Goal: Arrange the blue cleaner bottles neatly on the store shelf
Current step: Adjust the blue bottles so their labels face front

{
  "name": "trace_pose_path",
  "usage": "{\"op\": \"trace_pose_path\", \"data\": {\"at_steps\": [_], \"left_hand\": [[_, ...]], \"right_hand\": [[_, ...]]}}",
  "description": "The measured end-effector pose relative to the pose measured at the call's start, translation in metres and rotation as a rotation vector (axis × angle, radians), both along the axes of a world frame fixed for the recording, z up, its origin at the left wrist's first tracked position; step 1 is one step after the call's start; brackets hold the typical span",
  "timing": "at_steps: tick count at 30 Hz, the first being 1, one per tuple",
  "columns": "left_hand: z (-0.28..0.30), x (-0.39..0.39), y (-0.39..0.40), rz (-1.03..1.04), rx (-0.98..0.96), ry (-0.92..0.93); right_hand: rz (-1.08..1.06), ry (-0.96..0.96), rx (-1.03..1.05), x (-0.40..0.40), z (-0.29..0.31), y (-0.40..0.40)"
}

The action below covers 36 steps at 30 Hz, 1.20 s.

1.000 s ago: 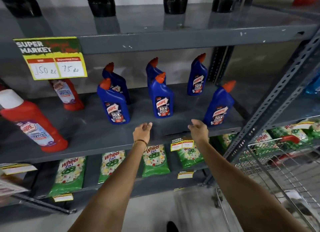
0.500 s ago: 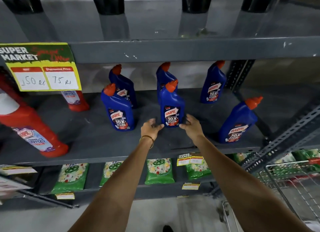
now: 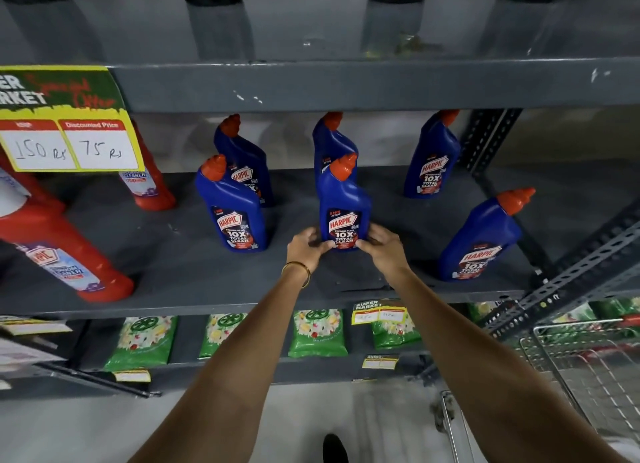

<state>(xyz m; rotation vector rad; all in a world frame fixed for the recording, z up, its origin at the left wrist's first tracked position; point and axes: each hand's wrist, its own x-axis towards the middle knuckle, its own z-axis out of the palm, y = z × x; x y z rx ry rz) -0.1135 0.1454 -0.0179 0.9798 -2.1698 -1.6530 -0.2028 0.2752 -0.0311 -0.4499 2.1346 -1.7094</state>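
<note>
1. Your left hand and right hand meet at the base of the front middle blue bottle, one on each side, at the centre of the view
2. Your fingers are curled in and pinching the bottle's lower label area from left and right; the bottle stands upright on the grey shelf
3. At 12 o'clock from it, directly behind and partly hidden, stands a second blue bottle
4. At 9 o'clock stands the front left blue bottle, with another blue one close behind it
5. At 1 o'clock, near the back, stands the rear right blue bottle; at 3 o'clock, near the shelf's front edge, the far right blue bottle stands well apart from the others (all have orange caps)
6. Further out at 9 o'clock are two red bottles, and a yellow price tag hangs from the shelf above
7. At 6 o'clock, on the lower shelf, lie green packets; a wire trolley sits at 4 o'clock
8. A gold bangle circles your left wrist
</note>
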Motion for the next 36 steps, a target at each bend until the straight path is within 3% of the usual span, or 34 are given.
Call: {"op": "trace_pose_path", "data": {"at_steps": [29, 36], "left_hand": [[0.001, 0.063, 0.033, -0.068, 0.005, -0.014], [-0.007, 0.067, 0.024, -0.030, -0.064, -0.034]], "right_hand": [[-0.005, -0.020, 0.005, 0.060, 0.000, 0.043], [-0.017, -0.154, -0.054, 0.057, -0.006, 0.045]]}}
